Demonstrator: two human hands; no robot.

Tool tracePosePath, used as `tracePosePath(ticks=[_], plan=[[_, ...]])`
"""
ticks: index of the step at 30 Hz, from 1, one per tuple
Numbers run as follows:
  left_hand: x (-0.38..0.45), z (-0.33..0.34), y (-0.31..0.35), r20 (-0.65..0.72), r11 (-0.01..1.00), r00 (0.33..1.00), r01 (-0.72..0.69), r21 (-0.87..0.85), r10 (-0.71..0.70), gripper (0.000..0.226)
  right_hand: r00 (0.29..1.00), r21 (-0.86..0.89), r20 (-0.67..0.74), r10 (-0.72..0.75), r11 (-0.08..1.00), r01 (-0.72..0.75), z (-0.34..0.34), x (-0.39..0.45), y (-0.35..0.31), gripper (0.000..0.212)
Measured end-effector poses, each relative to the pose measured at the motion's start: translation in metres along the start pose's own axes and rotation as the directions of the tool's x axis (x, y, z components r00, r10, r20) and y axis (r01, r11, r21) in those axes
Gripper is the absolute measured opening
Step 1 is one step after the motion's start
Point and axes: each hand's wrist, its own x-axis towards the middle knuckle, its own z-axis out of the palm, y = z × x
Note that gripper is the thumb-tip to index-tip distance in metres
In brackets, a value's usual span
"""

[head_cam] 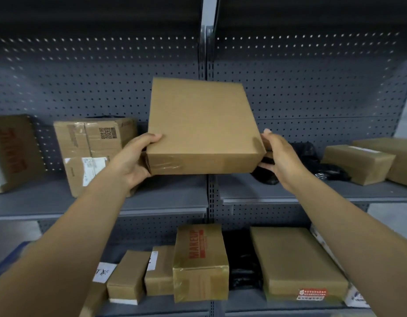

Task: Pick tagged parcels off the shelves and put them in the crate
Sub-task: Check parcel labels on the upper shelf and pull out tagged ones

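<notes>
A plain brown cardboard parcel is held in front of the upper shelf, tilted with its top face toward me. My left hand grips its near left corner, thumb on top. My right hand grips its near right corner, fingers curled under the side. No tag shows on the faces I can see. The crate is out of view.
On the upper shelf stand a taped box with a QR label, a box with red print, black bags and two brown boxes. The lower shelf holds a MAKEUP box, a flat box and small parcels.
</notes>
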Motion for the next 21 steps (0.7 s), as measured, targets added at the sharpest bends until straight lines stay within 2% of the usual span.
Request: tracePosePath(ticks=[2, 4, 6, 9, 11, 13, 14, 16, 18, 19, 21], plan=[[0.000, -0.004, 0.005, 0.045, 0.997, 0.997, -0.064, -0.039, 0.066, 0.022, 0.996, -0.038, 0.078, 0.040, 0.999, -0.037, -0.001, -0.004, -0.008, 0.044], [0.000, -0.006, 0.007, 0.092, 0.992, 0.991, -0.094, -0.078, 0.101, 0.019, 0.977, -0.003, 0.186, 0.104, 0.994, -0.105, -0.003, -0.007, -0.013, 0.050], [-0.001, -0.006, 0.008, 0.133, 0.987, 0.982, -0.124, -0.100, 0.136, 0.024, 0.956, 0.042, 0.268, 0.115, 0.990, -0.131, -0.002, -0.013, -0.020, 0.042], [0.001, -0.007, 0.012, 0.203, 0.984, 0.967, -0.129, -0.124, 0.153, 0.045, 0.961, 0.073, 0.259, 0.099, 0.990, -0.122, 0.000, -0.016, -0.028, 0.030], [0.007, -0.007, 0.015, 0.207, 0.996, 0.975, -0.086, 0.023, 0.080, 0.046, 0.973, 0.094, 0.221, 0.065, 0.992, -0.088, 0.002, -0.017, -0.031, 0.030], [0.008, -0.004, 0.022, 0.133, 0.939, 0.990, 0.000, 0.343, -0.049, 0.042, 0.986, 0.070, 0.164, 0.002, 0.997, -0.014, 0.005, -0.016, -0.032, 0.042], [0.008, -0.001, 0.025, 0.076, 0.884, 0.992, 0.051, 0.466, -0.097, 0.044, 0.991, 0.031, 0.131, -0.041, 0.999, 0.037, 0.009, -0.014, -0.031, 0.053], [0.005, 0.009, 0.031, 0.010, 0.819, 0.995, 0.080, 0.569, -0.104, 0.055, 0.986, -0.075, 0.055, -0.155, 0.984, 0.159, 0.019, -0.012, -0.030, 0.075], [-0.002, 0.028, 0.036, 0.091, 0.825, 0.992, 0.023, 0.564, -0.090, 0.058, 0.960, -0.290, -0.031, -0.278, 0.922, 0.257, 0.033, -0.009, -0.029, 0.102], [-0.005, 0.039, 0.039, 0.151, 0.838, 0.984, -0.001, 0.546, -0.097, 0.062, 0.942, -0.435, -0.064, -0.329, 0.859, 0.271, 0.041, -0.011, -0.029, 0.112], [-0.011, 0.063, 0.041, 0.252, 0.878, 0.962, -0.028, 0.479, -0.107, 0.077, 0.884, -0.669, -0.087, -0.459, 0.685, 0.290, 0.058, -0.021, -0.028, 0.119]])
